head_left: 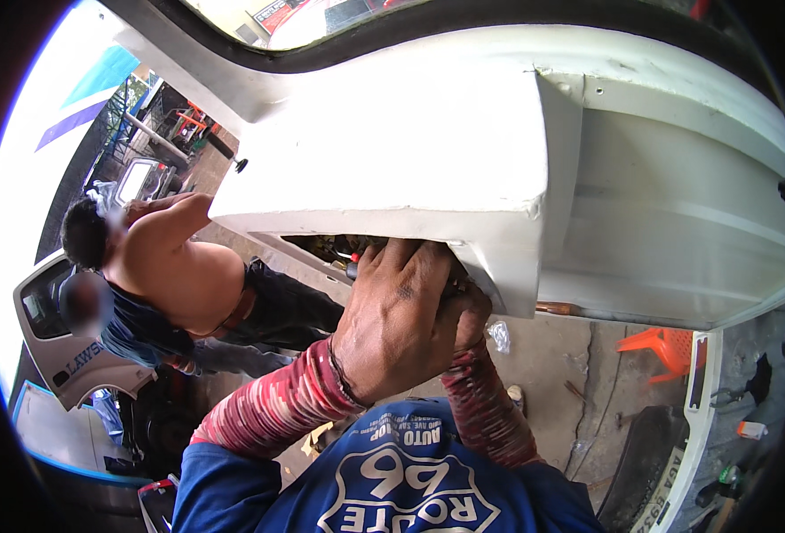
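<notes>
Both my hands are at a narrow opening along the lower edge of a white painted vehicle panel (pixel 392 133). My left hand (pixel 401 311) reaches in from below with its fingers bent and close together; the tips disappear behind the panel's lip. Tight beside it, my right hand (pixel 471 313) is curled, mostly covered by the left hand and the panel corner, so its grip is hidden. Inside the opening, left of my fingers, are dark parts and a small red and black piece (pixel 353 263). Whatever my fingers hold is out of sight.
A tool with a wooden handle (pixel 556 308) lies along the panel's lower ledge at right. Two people, one shirtless (pixel 179 266), stand close together at left. An orange plastic chair (pixel 663 350) and crumpled clear plastic (pixel 499 337) are on the concrete floor (pixel 579 373).
</notes>
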`<state>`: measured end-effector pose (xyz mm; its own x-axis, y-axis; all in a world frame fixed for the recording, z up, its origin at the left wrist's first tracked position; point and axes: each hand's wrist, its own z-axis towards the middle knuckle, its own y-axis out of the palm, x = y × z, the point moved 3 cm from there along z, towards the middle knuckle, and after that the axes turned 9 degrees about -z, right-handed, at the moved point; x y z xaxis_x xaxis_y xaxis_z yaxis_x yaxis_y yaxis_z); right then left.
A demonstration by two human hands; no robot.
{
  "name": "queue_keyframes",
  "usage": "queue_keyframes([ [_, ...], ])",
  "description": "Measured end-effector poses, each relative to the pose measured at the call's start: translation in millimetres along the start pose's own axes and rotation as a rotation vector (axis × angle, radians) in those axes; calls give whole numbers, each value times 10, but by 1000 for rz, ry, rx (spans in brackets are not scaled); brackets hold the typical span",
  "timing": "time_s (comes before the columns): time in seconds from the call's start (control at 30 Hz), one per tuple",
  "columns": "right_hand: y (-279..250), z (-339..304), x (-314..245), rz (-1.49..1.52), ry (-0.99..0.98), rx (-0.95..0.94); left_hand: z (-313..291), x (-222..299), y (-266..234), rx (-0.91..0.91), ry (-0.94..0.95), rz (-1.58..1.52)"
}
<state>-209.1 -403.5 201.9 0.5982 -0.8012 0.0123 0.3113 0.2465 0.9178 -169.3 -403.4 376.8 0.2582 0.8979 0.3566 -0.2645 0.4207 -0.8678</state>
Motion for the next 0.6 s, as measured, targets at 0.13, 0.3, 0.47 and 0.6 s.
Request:
queue_keyframes([
  [0.13, -183, 12, 143, 122, 43, -30, 25, -9, 34, 54, 65, 30],
  [0.3, -307, -38, 174, 70, 95, 38, 37, 20, 114, 96, -16, 44],
  [0.47, -313, 19, 217, 181, 95, -61, 44, 14, 121, 107, -6, 64],
  [0.6, -301, 53, 228, 275, 7, -103, 47, 3, 110, 89, 14, 66],
])
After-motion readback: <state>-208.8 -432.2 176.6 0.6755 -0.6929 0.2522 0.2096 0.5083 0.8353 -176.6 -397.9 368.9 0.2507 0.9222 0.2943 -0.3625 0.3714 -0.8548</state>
